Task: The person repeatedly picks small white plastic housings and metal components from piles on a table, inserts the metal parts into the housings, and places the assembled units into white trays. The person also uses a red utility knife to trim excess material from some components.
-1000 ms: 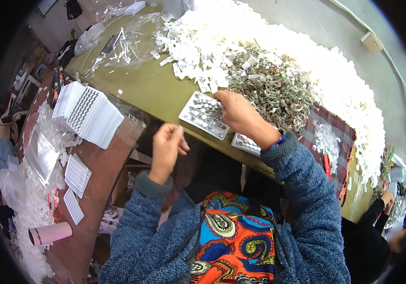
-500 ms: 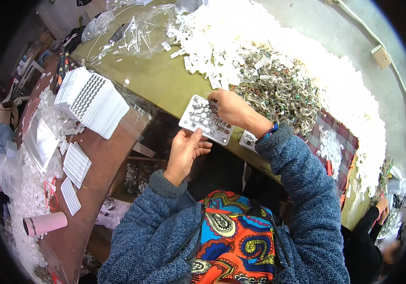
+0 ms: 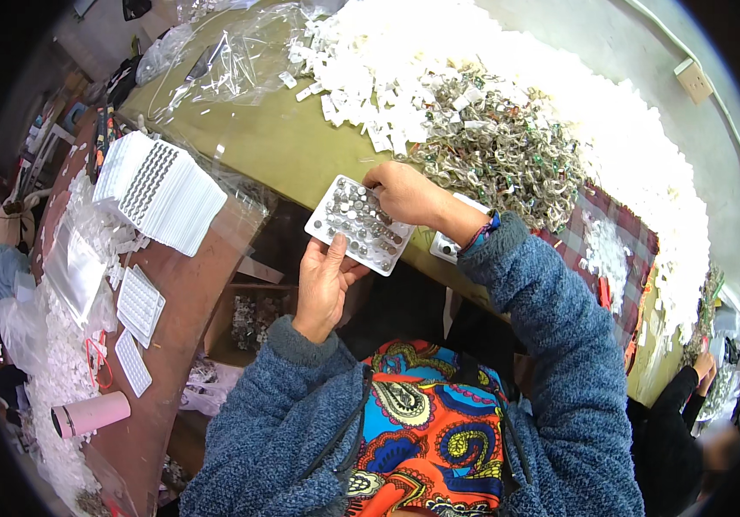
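From where I stand, the left hand (image 3: 322,289) grips a white tray (image 3: 335,220) by its near edge, thumb on top and fingers curled beneath. The tray sits tilted at the middle of the frame, scattered with small grey, round pieces (image 3: 354,209). The right hand (image 3: 411,194) bends over the tray's right side, fingers curled in; its fingertips are hidden, so I can't tell whether they pinch anything. Under that wrist, a second tray (image 3: 445,247) shows on the green table (image 3: 284,146). Just above the right hand spreads a tangled grey heap (image 3: 503,138), with a bright white pile (image 3: 577,95) behind it toward the upper right. Left of centre stands a stack of white trays (image 3: 167,194), and a pink tumbler (image 3: 94,414) lies at the lower left.
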The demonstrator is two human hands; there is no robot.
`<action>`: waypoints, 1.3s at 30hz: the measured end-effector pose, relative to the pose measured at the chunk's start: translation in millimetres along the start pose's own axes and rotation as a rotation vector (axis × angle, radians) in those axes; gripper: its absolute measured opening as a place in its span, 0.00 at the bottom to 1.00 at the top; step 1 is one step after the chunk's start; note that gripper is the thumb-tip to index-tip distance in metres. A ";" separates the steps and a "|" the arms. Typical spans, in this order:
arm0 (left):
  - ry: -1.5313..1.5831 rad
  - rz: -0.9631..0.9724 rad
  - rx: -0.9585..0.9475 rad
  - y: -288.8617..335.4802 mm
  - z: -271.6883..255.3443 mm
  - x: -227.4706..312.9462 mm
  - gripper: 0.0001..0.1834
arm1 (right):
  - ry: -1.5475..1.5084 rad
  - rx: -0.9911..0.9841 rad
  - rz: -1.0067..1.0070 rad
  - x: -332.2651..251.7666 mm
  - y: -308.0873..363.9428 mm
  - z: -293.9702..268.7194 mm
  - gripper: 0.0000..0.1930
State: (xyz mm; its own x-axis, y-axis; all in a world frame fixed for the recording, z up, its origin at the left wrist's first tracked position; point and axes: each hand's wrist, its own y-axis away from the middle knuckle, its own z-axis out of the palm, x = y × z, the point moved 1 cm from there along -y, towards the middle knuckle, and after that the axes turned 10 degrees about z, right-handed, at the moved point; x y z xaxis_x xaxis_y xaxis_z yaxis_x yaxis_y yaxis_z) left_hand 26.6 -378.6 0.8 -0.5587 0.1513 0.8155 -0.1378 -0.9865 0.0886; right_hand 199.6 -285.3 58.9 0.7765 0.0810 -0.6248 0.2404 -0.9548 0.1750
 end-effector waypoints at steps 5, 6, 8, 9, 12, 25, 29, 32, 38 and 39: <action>0.063 0.025 0.001 1.6 -0.2 1.3 0.20 | -0.153 -0.023 0.105 0.4 -0.9 2.7 0.15; 0.077 0.023 -0.010 2.0 -0.6 1.8 0.20 | -0.150 -0.021 0.113 -0.4 -0.2 2.9 0.15; 0.085 0.017 0.001 3.5 -1.6 2.6 0.20 | -0.143 -0.005 0.105 -2.7 2.0 2.3 0.15; 0.099 0.013 0.002 4.1 -1.9 3.0 0.20 | -0.139 0.002 0.105 -4.1 3.3 1.9 0.15; 0.095 0.019 -0.040 6.0 -3.6 5.8 0.20 | -0.189 -0.028 0.158 -8.0 7.1 0.6 0.15; 0.083 0.015 -0.086 15.5 18.8 31.2 0.20 | -0.348 -0.006 0.171 -14.0 43.3 -26.2 0.12; 0.035 -0.009 -0.228 24.5 47.6 36.9 0.19 | -0.338 0.100 0.199 -5.7 85.3 -46.6 0.13; 0.018 -0.103 -0.306 32.4 73.3 30.8 0.19 | -0.366 0.174 0.262 10.4 129.4 -61.8 0.14; 0.032 -0.313 -0.472 50.7 129.6 -7.5 0.19 | -0.380 0.418 0.327 54.6 231.0 -76.0 0.13; 0.040 -0.343 -0.502 54.1 138.9 -15.7 0.19 | -0.404 0.413 0.388 62.9 245.6 -77.0 0.12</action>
State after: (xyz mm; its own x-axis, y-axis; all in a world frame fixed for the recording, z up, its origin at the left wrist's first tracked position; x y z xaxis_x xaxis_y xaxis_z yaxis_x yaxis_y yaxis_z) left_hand 141.5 -443.1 72.2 -0.4430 0.4674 0.7650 -0.6786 -0.7324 0.0545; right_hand 352.3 -492.7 121.1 0.4648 -0.3241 -0.8240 -0.3141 -0.9304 0.1888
